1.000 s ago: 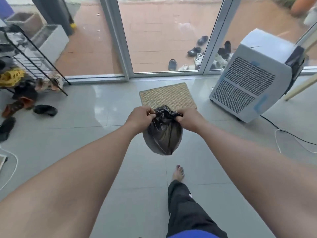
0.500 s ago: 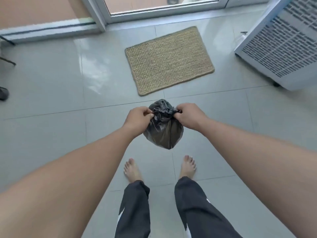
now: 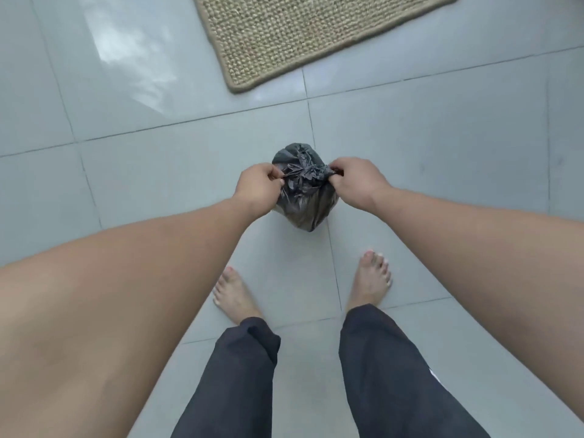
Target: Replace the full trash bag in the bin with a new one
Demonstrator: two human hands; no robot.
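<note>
A small full black trash bag (image 3: 303,200) hangs between my hands above the grey tiled floor, its top gathered into a crumpled knot. My left hand (image 3: 257,186) pinches the left end of the bunched plastic. My right hand (image 3: 355,181) pinches the right end, and the two ends are pulled apart. No bin is in view.
A woven straw doormat (image 3: 303,33) lies on the floor ahead. My two bare feet (image 3: 234,295) (image 3: 373,276) stand on the tiles below the bag, in dark trousers. Grey glossy floor tiles (image 3: 126,105) surround me.
My view has tipped downward; the glass door, air cooler and shoe rack have left the frame. The bag is lower and my hands have spread a little wider on its top.
</note>
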